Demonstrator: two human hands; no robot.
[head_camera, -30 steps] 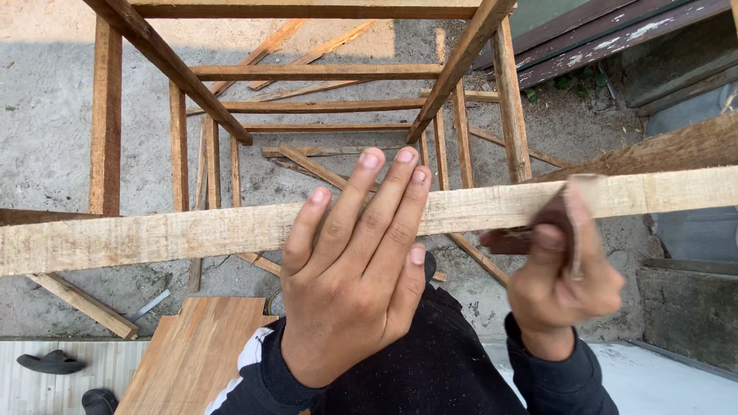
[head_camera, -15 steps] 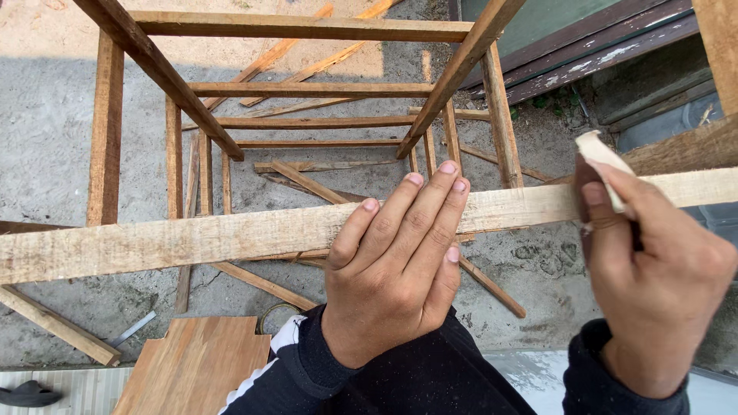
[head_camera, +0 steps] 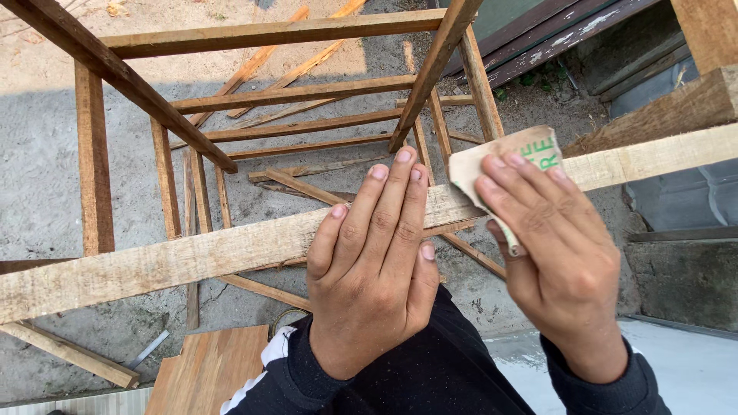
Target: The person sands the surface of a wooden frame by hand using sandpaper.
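A long pale wooden plank (head_camera: pixel 192 257) runs across the view from lower left to upper right. My left hand (head_camera: pixel 374 261) lies flat on it near the middle, fingers together and stretched forward, pressing it down. My right hand (head_camera: pixel 557 253) is just to the right, gripping a folded piece of sandpaper (head_camera: pixel 513 154) with a tan back and green print. The sandpaper rests against the plank's top face. Both forearms wear dark sleeves.
A wooden frame (head_camera: pixel 254 34) of beams and slats stands beyond the plank over a concrete floor (head_camera: pixel 38 169). Loose wood strips (head_camera: pixel 300 61) lie on the ground. A flat brown board (head_camera: pixel 207 369) sits at lower left; a grey slab (head_camera: pixel 692 361) lies at lower right.
My right hand has slid left along the plank with the sandpaper, closer to my left hand. The view has shifted slightly; my left hand stays pressed on the plank.
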